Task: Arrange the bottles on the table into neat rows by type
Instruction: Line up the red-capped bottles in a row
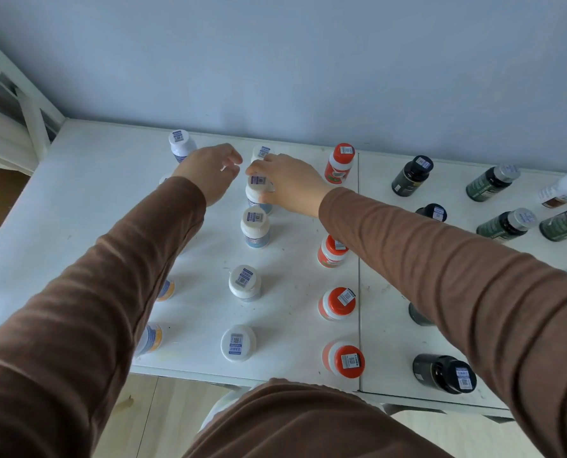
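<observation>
A person's right hand (288, 183) has its grip curled round a white-capped bottle (259, 193) on the tabletop (87, 180), left hand (214, 171) loosely curled and empty; it should settle upright, aligned with its column.

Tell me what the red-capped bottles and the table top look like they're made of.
Red-capped bottles: probably plastic, judging by the smooth, opaque, slightly glossy red caps and white shoulders. Table: looks like white-painted wood or board, matte, with scuffs, dark specks and a seam between two panels; the core material can't be told.
</observation>
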Demonstrator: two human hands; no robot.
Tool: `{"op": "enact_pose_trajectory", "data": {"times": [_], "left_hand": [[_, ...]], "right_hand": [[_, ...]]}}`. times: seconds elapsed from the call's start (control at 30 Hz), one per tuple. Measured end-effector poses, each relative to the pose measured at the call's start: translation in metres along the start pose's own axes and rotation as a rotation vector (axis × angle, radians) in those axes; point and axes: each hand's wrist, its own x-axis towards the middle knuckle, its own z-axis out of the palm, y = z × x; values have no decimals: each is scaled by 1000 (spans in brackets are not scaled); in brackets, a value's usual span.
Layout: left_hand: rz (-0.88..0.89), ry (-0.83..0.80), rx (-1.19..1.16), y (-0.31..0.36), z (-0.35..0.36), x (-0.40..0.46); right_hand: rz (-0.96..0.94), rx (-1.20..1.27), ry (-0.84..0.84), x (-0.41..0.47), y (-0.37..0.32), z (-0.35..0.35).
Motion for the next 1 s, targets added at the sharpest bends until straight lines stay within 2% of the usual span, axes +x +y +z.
{"op": "enact_pose_trajectory", "data": {"times": [0.1, 0.3, 0.53, 0.67, 1.0], "left_hand": [[19, 2, 4, 3, 1, 1], [119, 11, 30, 23, 2, 3], [222, -33, 69, 66, 26, 15], [220, -53, 129, 88, 51, 27], [79, -219, 267, 107, 96, 59]], "right_hand": [[6, 50, -18, -9, 3, -9], [95, 212, 110, -46, 42, -39], [270, 143, 182, -77, 101, -55], [278, 92, 239, -76, 126, -53], [112, -55, 38, -40, 141, -36]]}}
